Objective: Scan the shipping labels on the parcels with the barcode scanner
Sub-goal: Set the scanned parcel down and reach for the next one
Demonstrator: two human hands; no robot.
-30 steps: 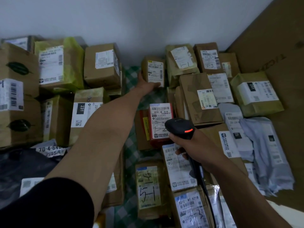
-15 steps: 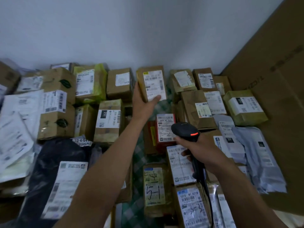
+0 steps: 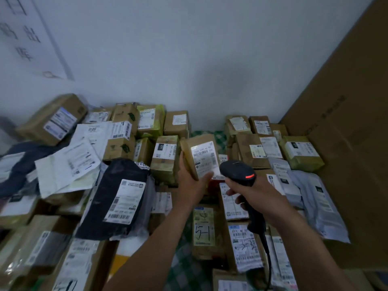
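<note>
Left hand (image 3: 189,182) has brought the box (image 3: 198,140) in from the far row. Fingers are clamped round it, label (image 3: 202,162) facing me, just beside the right hand (image 3: 260,196), which grips the scanner (image 3: 237,172). Looks ready to scan.

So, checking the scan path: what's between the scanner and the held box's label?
Nothing in the head view: the scanner sits close beside the label on the box, only a narrow bare gap.
</note>
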